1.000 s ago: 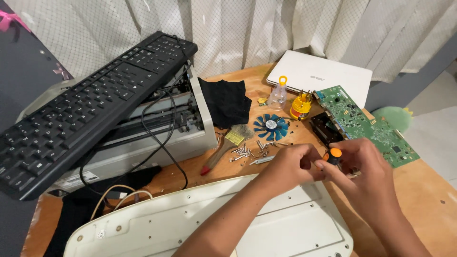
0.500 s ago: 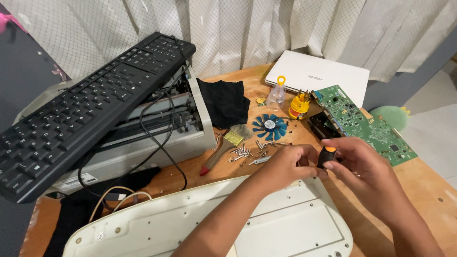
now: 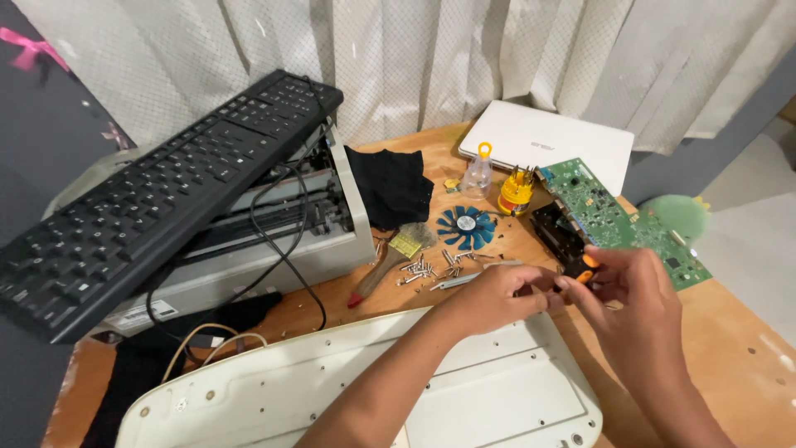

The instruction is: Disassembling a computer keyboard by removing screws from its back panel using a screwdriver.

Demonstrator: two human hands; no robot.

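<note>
Head view: looked down on a cluttered wooden surface [image 3: 730,348] with both bare hands at work near its right side.
Left hand: the left hand [image 3: 493,299] reached in from the bottom, its fingers pressed together around the dark shaft end of a small screwdriver [image 3: 580,272].
Right hand: the right hand [image 3: 634,303] met the left one, fingers curled and pinching the orange-and-black handle of the same screwdriver.
Screwdriver: sat between the two hands, just above the upper right corner of a white plastic panel [image 3: 464,390] lying at the surface's near edge.
Just behind the hands: a black component [image 3: 557,234] touched a green circuit board [image 3: 618,217] that ran toward the right edge.
Middle of the surface: a blue fan [image 3: 466,226], a scatter of silver screws [image 3: 427,270] and a red-handled brush [image 3: 383,267] lay close together.
Far edge: a white laptop [image 3: 551,143], a clear small bottle [image 3: 478,172] and a yellow bit holder [image 3: 515,192].
Left side: a black keyboard [image 3: 157,195] rested tilted on a grey printer [image 3: 274,249], with a black cloth [image 3: 390,184] beside it.
</note>
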